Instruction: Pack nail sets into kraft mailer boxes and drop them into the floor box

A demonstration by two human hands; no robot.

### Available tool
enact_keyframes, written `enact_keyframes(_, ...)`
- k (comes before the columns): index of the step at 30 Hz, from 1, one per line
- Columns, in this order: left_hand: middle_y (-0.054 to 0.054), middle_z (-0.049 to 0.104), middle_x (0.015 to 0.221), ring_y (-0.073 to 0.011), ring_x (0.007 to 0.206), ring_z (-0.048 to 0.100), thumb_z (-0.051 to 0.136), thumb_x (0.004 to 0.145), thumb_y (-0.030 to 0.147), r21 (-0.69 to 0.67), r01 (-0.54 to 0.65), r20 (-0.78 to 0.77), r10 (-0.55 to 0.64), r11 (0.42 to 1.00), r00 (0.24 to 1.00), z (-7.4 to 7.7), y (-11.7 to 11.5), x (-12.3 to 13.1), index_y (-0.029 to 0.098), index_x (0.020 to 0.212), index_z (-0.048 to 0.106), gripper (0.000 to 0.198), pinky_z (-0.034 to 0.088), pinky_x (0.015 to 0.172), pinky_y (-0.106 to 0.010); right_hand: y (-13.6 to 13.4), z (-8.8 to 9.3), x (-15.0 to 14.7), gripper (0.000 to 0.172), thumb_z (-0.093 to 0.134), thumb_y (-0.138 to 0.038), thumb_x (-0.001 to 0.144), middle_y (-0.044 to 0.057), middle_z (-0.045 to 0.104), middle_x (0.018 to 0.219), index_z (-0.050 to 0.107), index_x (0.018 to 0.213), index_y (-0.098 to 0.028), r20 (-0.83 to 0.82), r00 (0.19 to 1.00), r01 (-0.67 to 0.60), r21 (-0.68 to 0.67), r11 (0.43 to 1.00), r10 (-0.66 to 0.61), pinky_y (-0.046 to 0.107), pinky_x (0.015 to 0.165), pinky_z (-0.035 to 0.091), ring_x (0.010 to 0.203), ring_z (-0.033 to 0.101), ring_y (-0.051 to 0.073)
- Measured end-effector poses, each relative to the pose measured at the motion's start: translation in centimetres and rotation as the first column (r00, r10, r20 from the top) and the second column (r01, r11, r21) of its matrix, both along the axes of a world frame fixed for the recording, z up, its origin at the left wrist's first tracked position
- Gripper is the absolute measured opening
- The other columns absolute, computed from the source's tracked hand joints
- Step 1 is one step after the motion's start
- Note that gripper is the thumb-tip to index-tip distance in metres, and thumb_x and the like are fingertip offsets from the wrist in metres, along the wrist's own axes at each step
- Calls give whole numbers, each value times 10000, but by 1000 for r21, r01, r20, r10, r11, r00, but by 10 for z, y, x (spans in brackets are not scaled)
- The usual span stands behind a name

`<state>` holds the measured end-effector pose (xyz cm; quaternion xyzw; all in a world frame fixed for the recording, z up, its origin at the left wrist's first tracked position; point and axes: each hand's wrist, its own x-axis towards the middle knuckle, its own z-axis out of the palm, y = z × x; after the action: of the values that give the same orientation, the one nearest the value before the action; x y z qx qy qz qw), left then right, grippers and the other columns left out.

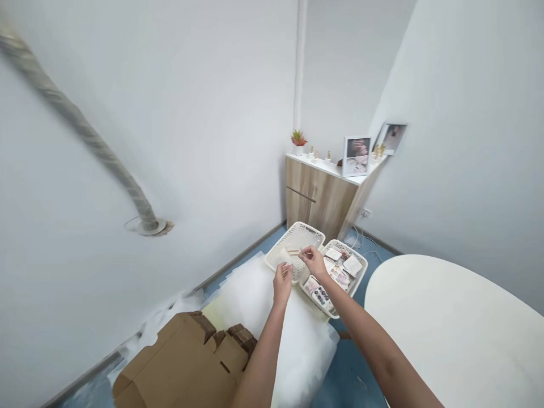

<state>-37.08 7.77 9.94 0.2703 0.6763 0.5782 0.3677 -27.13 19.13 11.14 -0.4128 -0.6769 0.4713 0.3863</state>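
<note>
My left hand (283,280) is raised in front of the cream plastic basket (272,260), its fingers closed at the lower edge of a small translucent packet (285,255). Across from it, my right hand (313,260) pinches the ends of thin wooden sticks (293,252) that point toward the packet. Whether the sticks lie inside the packet I cannot tell. Beneath my right wrist a second cream basket (363,272) holds several printed cards (318,292) and white boxes (352,265). Only a few clear items show in the first basket.
White foam-like sheets (306,345) lie stacked under the baskets. Flattened brown cardboard boxes (182,362) are at the lower left. A round white table (459,328) stands on the right. Behind is a wooden cabinet (323,195) with picture frames and a potted plant. Cables (359,238) run along the floor.
</note>
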Motion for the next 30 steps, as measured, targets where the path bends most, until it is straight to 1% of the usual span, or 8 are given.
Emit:
enact_keyframes(1,-150,625,1224,-259,1128,621,549,880,524,29,-3,186,-2,1000,983,9,8,9,203,1232,501,479,484,982,-442,-5,8,17,264,627,-453,749,28,664,800,552,794,-204,-38,999,5,32,999,-4,318,762,502,765,625,183)
enact_keyframes(3,-151,617,1229,-240,1071,649,533,871,603,87,44,476,-80,995,876,27,22,33,211,1249,478,548,516,938,-415,-18,23,52,222,611,-415,782,35,678,835,574,824,-199,-69,997,35,97,995,-28,329,816,497,816,637,188)
enact_keyframes(6,-132,634,1182,-203,978,668,573,848,612,191,135,643,-228,972,731,46,35,86,210,1218,518,549,536,896,-369,-41,41,111,168,585,-350,814,55,706,944,612,883,-200,-41,993,115,177,977,-110,358,893,483,932,647,208)
enact_keyframes(12,-73,653,1136,-162,928,656,717,775,532,373,227,610,-422,900,671,61,28,213,243,1204,588,533,543,809,-288,-86,67,245,281,596,-352,836,60,698,1144,664,1081,-231,-30,986,169,208,964,-166,407,1006,454,1090,629,233)
enact_keyframes(15,-76,610,1258,-190,1062,628,722,779,518,374,330,550,-494,867,674,64,15,277,285,1267,575,561,531,857,-301,-109,75,307,351,571,-421,872,62,673,1219,665,1158,-241,-107,974,206,67,976,-198,418,1031,447,1148,609,239)
enact_keyframes(18,-90,524,1400,-250,1235,539,700,797,532,347,430,483,-552,833,679,64,-1,339,311,1324,546,591,512,910,-329,-130,75,358,416,592,-487,861,60,657,1258,658,1200,-254,-162,942,286,-62,956,-292,433,1036,449,1180,594,250)
enact_keyframes(24,-86,425,1496,-292,1323,456,653,825,563,285,507,440,-581,813,684,55,-33,448,321,1349,533,590,484,968,-386,-175,63,443,492,555,-557,874,39,591,1352,617,1277,-283,-185,883,416,-114,902,-431,465,1092,402,1278,522,261)
enact_keyframes(30,-117,497,1409,-282,1216,551,670,810,551,208,536,364,-573,818,734,45,-55,513,263,1341,556,614,535,877,-326,-208,49,497,478,455,-561,929,22,563,1381,594,1303,-297,-171,836,517,-77,852,-522,467,1109,386,1319,481,251)
